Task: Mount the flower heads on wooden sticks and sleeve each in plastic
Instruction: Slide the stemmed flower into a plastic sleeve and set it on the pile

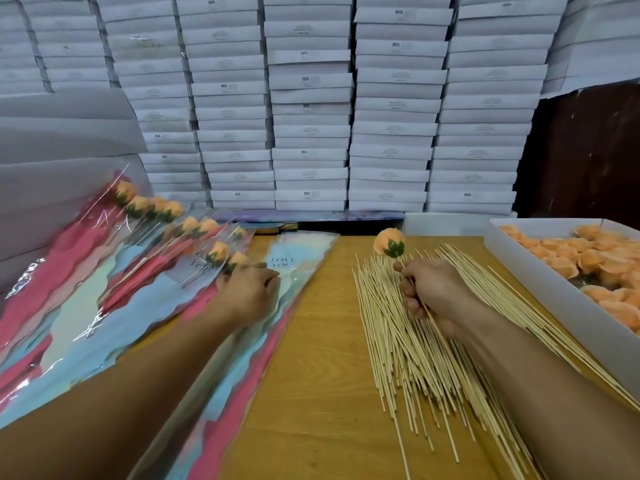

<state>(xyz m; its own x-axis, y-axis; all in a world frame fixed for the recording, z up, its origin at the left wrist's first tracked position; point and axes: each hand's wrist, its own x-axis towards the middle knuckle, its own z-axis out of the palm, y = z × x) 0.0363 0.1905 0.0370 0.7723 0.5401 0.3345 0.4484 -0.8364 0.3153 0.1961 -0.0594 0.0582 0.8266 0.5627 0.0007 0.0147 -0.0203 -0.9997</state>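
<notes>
Mounted head in hand, sleeve not yet on.

Our right hand (429,292) grips the thin wooden stick (424,308) bearing the orange flower head with green calyx (389,242), above the loose pile of wooden sticks (415,344). Our left hand (249,292) presses curled fingers on the printed plastic sleeves (298,271), left of that pile; pinch unclear. Risk: stacked sleeves cling, two lift together; the head may snag the sleeve mouth. Legible: "LOVE YOU" on sleeve, "SGS" on white boxes (308,133).
</notes>
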